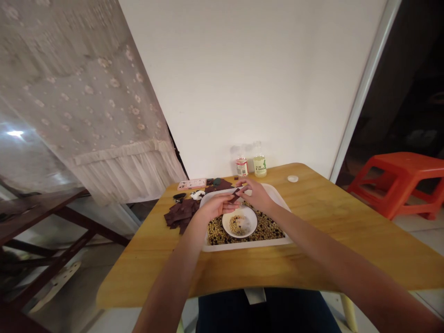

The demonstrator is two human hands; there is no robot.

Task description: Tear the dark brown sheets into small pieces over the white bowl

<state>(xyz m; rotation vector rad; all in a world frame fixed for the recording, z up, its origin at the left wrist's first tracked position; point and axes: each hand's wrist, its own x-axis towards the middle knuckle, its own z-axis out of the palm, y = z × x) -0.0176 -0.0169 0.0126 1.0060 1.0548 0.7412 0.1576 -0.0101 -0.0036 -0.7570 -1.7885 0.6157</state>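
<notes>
Between my two hands is a small dark brown fabric-like piece [236,195], above the far rim of a white bowl. My left hand [217,206] has it between thumb and fingers, palm turned up. My right hand [255,194] pinches at its upper right edge with bent fingers. Below, the white bowl [255,227] with a dark rim holds some pale round beads or beans [237,225]. It sits in a white tray [243,247] spread with many yellowish and dark bead-like pieces [267,229]. Left of the tray lies a pile of dark brown pieces [181,213].
Along the table's back edge are a pink phone [192,184], a red-labelled jar [242,167] and a bottle of pale liquid [260,165]. A white crumpled thing [197,195] lies near the pile. A small white lid [292,178] is at right. An orange stool [398,178] stands beyond the table.
</notes>
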